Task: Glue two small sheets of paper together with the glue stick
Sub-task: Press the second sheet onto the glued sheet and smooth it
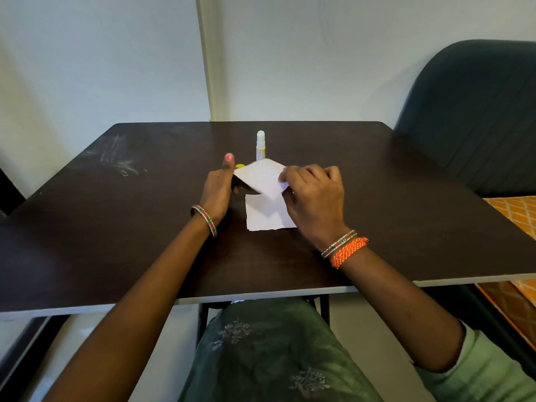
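Head view, near to far, with places given from the lower sheet (265,213); that white sheet lies flat on the dark table (116,242), straight ahead of your lap; your right hand (314,198) covers its right edge and pinches the right corner of the upper sheet (261,177) between its fingertips; your left hand (217,190), just left of the lower sheet, grips the upper sheet's left corner with fingers beneath and thumb raised; the upper sheet is held tilted above the far edge of the lower sheet, apart from it; a yellow cap (239,166) lies beyond the lower sheet, partly hidden by the upper one; farther beyond stands the glue stick (260,145), upright and uncapped, its white tip exposed.
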